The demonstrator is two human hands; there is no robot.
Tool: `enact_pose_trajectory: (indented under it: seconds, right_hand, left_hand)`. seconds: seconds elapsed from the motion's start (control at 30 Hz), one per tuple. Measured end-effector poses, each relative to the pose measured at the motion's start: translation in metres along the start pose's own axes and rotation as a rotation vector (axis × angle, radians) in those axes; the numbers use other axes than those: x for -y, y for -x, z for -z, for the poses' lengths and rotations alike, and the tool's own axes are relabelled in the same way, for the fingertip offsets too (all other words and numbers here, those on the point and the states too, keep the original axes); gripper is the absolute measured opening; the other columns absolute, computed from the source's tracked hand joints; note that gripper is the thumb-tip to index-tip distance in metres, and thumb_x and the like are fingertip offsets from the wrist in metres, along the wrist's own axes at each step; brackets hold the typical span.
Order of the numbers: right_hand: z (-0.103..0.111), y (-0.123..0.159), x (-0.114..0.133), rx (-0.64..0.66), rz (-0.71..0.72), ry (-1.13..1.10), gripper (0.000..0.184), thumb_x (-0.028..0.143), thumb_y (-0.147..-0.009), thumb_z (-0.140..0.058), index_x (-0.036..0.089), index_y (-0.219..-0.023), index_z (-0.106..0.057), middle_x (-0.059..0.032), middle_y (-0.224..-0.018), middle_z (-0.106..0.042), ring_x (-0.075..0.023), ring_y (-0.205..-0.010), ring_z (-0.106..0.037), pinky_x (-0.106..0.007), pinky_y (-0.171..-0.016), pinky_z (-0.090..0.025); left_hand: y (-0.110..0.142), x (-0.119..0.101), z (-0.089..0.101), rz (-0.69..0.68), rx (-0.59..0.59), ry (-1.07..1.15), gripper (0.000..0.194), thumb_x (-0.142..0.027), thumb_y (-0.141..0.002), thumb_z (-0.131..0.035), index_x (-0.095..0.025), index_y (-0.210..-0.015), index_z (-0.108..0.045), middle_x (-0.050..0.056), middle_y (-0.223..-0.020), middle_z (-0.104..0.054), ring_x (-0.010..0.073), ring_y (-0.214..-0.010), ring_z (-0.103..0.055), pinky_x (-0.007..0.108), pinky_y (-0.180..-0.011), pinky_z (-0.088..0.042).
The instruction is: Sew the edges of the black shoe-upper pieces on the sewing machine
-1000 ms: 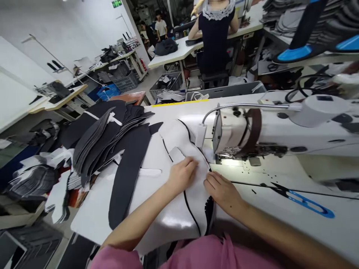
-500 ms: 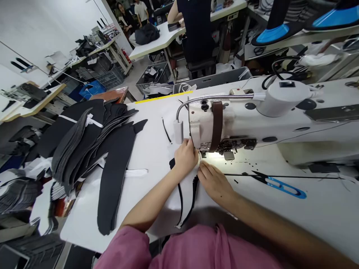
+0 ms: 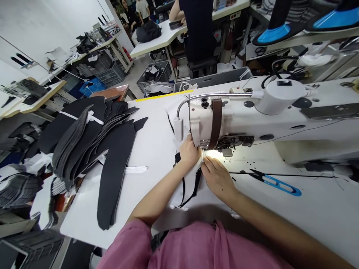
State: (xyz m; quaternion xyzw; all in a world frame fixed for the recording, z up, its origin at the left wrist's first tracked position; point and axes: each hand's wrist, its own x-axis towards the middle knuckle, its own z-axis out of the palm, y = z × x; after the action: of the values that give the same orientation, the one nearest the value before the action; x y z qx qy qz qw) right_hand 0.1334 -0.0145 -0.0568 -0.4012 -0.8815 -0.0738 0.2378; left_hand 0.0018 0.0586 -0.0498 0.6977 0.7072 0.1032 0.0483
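Observation:
Beneath the head of a white sewing machine [image 3: 206, 123], a white fabric piece with black edges [image 3: 197, 181] runs toward the lit needle area. My left hand [image 3: 190, 152] is closed on the piece just left of the needle, its fingertips partly hidden behind the machine head. My right hand [image 3: 218, 175] pinches the edge of the same piece just in front of the needle. The near end of the piece curves down the white table toward my body. Blue-handled thread snips [image 3: 277, 183] lie to the right of my right hand.
Stacked dark fabric panels [image 3: 84, 145] cover the table's left side, some tied with white strips. A flexible lamp [image 3: 178, 129] hangs by the machine head. Grey crates [image 3: 155, 76] stand beyond the table, and a person in dark clothing [image 3: 198, 33] sits behind them.
The fabric piece has moved away from my body toward the needle, its near end now farther up the table. Both hands have stayed on it, shifting slightly right.

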Motion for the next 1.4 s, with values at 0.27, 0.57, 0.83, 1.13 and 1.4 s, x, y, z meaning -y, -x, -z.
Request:
enact_pose_trajectory:
  seconds: [0.27, 0.57, 0.83, 1.13, 1.4]
  right_hand:
    - [-0.001, -0.001, -0.005, -0.016, 0.030, -0.084, 0.022, -0.003, -0.079, -0.043, 0.010, -0.085, -0.060, -0.0123, -0.093, -0.057, -0.0234, -0.095, -0.052, -0.036, -0.086, -0.047]
    - [0.000, 0.003, 0.002, 0.067, 0.039, -0.073, 0.023, 0.003, -0.084, -0.042, 0.009, -0.098, -0.059, -0.0147, -0.105, -0.056, -0.0267, -0.110, -0.047, -0.041, -0.097, -0.042]
    - [0.005, 0.023, 0.017, 0.114, 0.067, -0.057, 0.035, 0.006, -0.083, -0.045, -0.001, -0.115, -0.056, -0.0197, -0.113, -0.057, -0.0305, -0.116, -0.048, -0.042, -0.099, -0.043]
    - [0.012, 0.037, 0.021, 0.010, 0.104, -0.056, 0.036, 0.005, -0.084, -0.038, -0.002, -0.111, -0.060, -0.0245, -0.117, -0.058, -0.0315, -0.118, -0.050, -0.044, -0.099, -0.044]
    - [0.013, 0.036, 0.024, -0.024, 0.113, -0.061, 0.035, 0.006, -0.081, -0.038, -0.004, -0.102, -0.064, -0.0257, -0.111, -0.061, -0.0325, -0.113, -0.054, -0.044, -0.099, -0.045]
  left_hand:
    - [-0.001, 0.001, -0.007, 0.018, -0.010, 0.031, 0.027, -0.019, -0.081, -0.051, -0.016, -0.107, -0.058, 0.012, -0.098, -0.062, 0.0240, -0.088, -0.060, 0.031, -0.071, -0.047]
    - [0.033, 0.008, 0.027, -0.078, -0.084, 0.287, 0.020, -0.017, -0.080, -0.052, -0.016, -0.100, -0.057, 0.011, -0.107, -0.054, 0.0209, -0.090, -0.059, 0.032, -0.076, -0.050]
    - [0.087, 0.015, 0.055, -0.333, 0.078, 0.158, 0.035, -0.010, -0.085, -0.042, -0.019, -0.116, -0.055, 0.009, -0.111, -0.056, 0.0184, -0.096, -0.056, 0.032, -0.085, -0.051]
    - [0.089, 0.003, 0.055, -0.496, 0.236, -0.040, 0.043, -0.006, -0.084, -0.037, -0.011, -0.125, -0.050, 0.013, -0.136, -0.047, 0.0220, -0.115, -0.050, 0.036, -0.096, -0.048]
    - [0.093, -0.004, 0.054, -0.498, 0.286, -0.057, 0.043, -0.009, -0.083, -0.040, -0.007, -0.125, -0.049, 0.015, -0.143, -0.040, 0.0236, -0.108, -0.053, 0.037, -0.092, -0.051]
